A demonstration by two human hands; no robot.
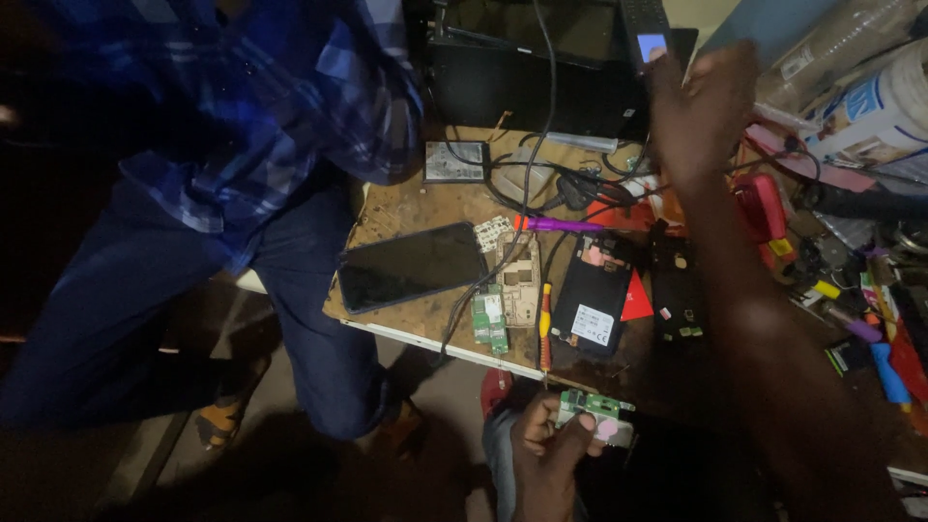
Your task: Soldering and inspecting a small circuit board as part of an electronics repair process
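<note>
One head camera looks steeply down, close over the workbench (406, 208).

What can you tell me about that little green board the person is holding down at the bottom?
The small green circuit board is a thin, roughly rectangular piece dotted with tiny parts, with a pale pinkish-white piece against its lower edge. It is held roughly level in front of the wooden table's near edge. The left hand grips it from below, thumb across its lower side. In this dim light, finer detail cannot be made out.

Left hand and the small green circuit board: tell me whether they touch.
Touching. The head view shows the left hand pinching the small green circuit board between thumb and fingers, below the table edge.
</note>
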